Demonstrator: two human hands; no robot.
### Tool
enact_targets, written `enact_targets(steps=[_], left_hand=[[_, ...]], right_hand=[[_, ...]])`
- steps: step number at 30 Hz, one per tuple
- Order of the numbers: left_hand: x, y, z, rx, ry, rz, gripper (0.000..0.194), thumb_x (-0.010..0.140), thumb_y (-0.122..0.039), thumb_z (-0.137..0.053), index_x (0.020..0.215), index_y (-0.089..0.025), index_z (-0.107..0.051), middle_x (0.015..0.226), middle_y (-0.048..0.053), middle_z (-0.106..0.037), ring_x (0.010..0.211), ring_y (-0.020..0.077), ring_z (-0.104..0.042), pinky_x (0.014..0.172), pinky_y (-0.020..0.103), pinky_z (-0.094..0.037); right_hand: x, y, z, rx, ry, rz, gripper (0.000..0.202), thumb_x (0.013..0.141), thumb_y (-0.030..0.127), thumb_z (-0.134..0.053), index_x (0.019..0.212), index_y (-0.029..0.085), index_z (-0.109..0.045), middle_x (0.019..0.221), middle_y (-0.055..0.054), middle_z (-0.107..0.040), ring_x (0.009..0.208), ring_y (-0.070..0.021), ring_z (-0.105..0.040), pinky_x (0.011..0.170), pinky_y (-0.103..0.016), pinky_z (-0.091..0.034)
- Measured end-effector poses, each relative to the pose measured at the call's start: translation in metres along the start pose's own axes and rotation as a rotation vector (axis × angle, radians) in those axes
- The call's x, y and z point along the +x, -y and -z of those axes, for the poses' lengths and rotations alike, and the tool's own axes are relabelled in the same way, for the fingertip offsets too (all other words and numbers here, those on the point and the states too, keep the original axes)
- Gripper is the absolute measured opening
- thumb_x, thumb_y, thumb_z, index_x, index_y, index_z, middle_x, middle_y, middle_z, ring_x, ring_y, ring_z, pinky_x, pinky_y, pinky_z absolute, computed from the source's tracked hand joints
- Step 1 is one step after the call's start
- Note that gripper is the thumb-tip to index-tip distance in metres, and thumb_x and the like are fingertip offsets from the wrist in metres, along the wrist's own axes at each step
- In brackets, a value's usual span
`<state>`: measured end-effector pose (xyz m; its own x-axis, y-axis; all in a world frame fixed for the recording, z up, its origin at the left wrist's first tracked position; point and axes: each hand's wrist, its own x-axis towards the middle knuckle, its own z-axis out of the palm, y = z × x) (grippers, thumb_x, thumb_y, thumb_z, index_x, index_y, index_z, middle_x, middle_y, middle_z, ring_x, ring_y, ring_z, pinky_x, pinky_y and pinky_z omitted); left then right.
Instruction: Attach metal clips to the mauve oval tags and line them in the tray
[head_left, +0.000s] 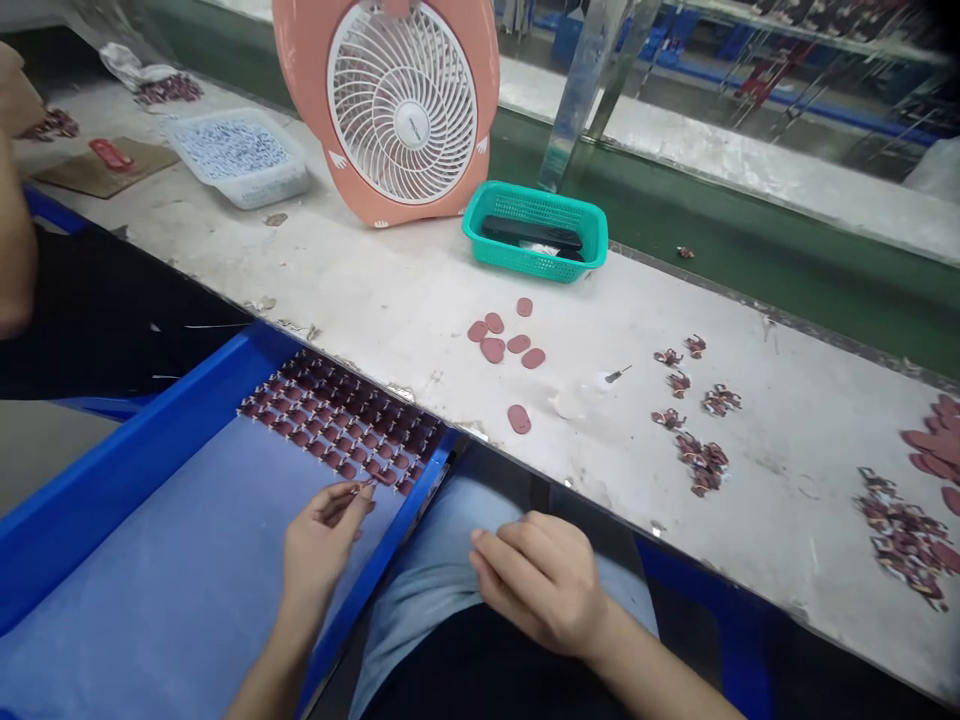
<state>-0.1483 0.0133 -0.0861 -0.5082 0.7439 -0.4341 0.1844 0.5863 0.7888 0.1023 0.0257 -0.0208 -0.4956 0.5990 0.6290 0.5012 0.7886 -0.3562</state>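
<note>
My left hand (330, 525) is over the blue tray (142, 430), thumb and forefinger pinched together beside the near end of the rows of small dark-red assembled pieces (337, 415). Whatever is between those fingertips is too small to make out. Above my lap, my right hand (536, 580) is closed with its fingers curled; anything inside is hidden. On the table ahead, a single flat reddish oval piece (519, 419) lies near the edge, with several more oval pieces (493, 350) behind it. A small clear bottle with a needle tip (592, 392) lies to their right.
Small brown-red parts (701, 462) lie in clusters on the right of the white table (405, 300). Farther right is a bigger heap (904, 540). A green basket (536, 268), an orange fan (315, 70) and a white tub (259, 185) stand behind. Another person's arm (13, 240) is at left.
</note>
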Motion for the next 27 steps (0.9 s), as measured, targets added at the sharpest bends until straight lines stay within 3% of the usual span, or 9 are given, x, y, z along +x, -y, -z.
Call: enact_targets(steps=[4,9,21,27], left_hand=[[0.045,0.038,0.021,0.364,-0.062,0.010,0.036,0.067,-0.056,-0.068,0.083,-0.024,-0.073,0.085,0.010,-0.076,0.089,0.0369,-0.069,0.074,0.043,-0.051],[0.066,0.056,0.020,0.612,-0.005,0.012,0.043,0.075,-0.061,-0.061,0.096,-0.027,-0.077,0.086,0.009,-0.076,0.086,0.0378,-0.069,0.071,0.043,-0.049],[0.076,0.059,0.007,0.721,0.031,0.012,0.058,0.084,-0.066,-0.051,0.115,-0.023,-0.073,0.099,0.012,-0.078,0.099,0.0392,-0.071,0.074,0.043,-0.051],[0.065,0.039,0.014,0.717,-0.013,-0.021,0.052,0.081,-0.066,-0.056,0.106,-0.026,-0.076,0.089,0.010,-0.078,0.090,0.0411,-0.071,0.068,0.045,-0.051]], right_hand=[[-0.020,-0.014,0.010,-0.075,0.003,-0.103,0.017,0.088,0.008,-0.067,0.104,0.012,-0.066,0.074,-0.005,-0.068,0.059,-0.0147,-0.056,0.052,-0.029,-0.045],[-0.030,-0.021,0.014,-0.136,-0.010,-0.174,0.016,0.086,0.005,-0.069,0.100,0.013,-0.067,0.075,-0.006,-0.068,0.061,-0.0149,-0.059,0.054,-0.028,-0.048],[-0.030,-0.023,0.014,-0.161,-0.008,-0.211,0.016,0.088,0.007,-0.066,0.101,0.016,-0.068,0.075,-0.004,-0.070,0.060,-0.0152,-0.062,0.053,-0.027,-0.052],[-0.029,-0.028,0.022,-0.169,-0.081,-0.258,0.020,0.088,0.007,-0.066,0.104,0.019,-0.068,0.076,-0.003,-0.069,0.063,-0.0153,-0.062,0.057,-0.028,-0.054]])
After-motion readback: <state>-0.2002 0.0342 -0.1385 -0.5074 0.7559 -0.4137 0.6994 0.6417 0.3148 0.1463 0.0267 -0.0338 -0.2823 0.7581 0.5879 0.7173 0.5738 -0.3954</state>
